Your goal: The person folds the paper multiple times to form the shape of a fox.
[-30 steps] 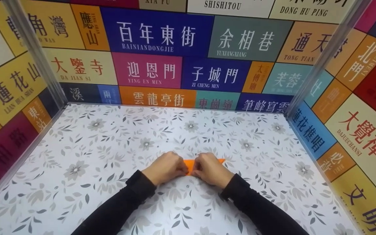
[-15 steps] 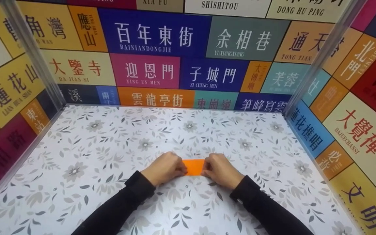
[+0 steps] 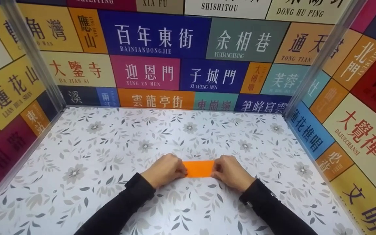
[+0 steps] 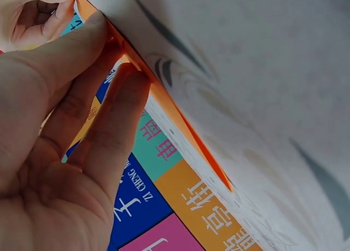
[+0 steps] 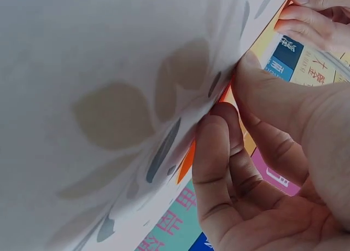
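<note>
A strip of folded orange paper (image 3: 199, 169) lies flat on the patterned table, its middle showing between both hands in the head view. At its left end my left hand (image 3: 165, 169) pinches the paper with curled fingers and thumb. My right hand (image 3: 232, 172) holds the right end the same way, thumb on the near edge. In the left wrist view the orange paper (image 4: 188, 133) extends past the left fingertips as a thin, slightly layered edge. Only a small orange tip of the paper (image 5: 186, 164) shows beyond the right fingers in the right wrist view.
The table (image 3: 109, 202) has a white cover with grey flowers and leaves. Upright panels with coloured name signs, such as the blue sign (image 3: 155, 36), enclose it at the back and both sides. Clear corner posts (image 3: 315, 62) join the panels.
My right hand has slid to the right along the paper, away from the left hand, baring more orange between them. The left hand has stayed nearly in place.
</note>
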`<state>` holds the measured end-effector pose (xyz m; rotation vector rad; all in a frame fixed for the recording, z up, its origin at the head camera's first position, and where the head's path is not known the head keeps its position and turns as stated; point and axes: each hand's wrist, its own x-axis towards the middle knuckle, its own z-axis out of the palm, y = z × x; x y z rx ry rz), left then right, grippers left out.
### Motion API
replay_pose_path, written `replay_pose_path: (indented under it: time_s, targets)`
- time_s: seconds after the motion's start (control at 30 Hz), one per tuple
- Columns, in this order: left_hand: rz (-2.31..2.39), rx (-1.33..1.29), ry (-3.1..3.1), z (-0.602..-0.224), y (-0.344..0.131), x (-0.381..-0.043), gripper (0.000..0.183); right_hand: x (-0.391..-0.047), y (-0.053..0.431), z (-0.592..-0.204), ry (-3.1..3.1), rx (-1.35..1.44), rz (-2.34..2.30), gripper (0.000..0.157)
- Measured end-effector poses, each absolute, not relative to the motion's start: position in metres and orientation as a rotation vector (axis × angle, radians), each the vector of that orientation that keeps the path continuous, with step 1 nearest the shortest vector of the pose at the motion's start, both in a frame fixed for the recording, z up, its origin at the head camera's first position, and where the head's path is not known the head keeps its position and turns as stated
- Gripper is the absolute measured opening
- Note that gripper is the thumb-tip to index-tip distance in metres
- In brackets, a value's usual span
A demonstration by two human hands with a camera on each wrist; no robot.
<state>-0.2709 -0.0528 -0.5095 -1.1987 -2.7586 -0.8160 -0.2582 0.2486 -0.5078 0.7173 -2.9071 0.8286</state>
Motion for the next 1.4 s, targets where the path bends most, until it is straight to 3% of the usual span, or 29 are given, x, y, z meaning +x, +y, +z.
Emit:
replay_pose_path:
  time_s: [0.5, 0.73, 1.4]
  targets:
    - [-0.835, -1.212, -2.745, -0.522, -0.055, -0.279, 0.011, -0.258, 0.245, -0.510, -2.948, 0.641, 0.866, 0.016]
    - [-0.816, -1.200, -2.773, -0.508, -0.052, -0.273, 0.011, -0.260, 0.246, -0.507, -2.937, 0.641, 0.840, 0.017]
    - [-0.866, -1.186, -2.747, -0.510, -0.054, -0.269, 0.013, -0.258, 0.249, -0.507, -2.927, 0.622, 0.889, 0.016]
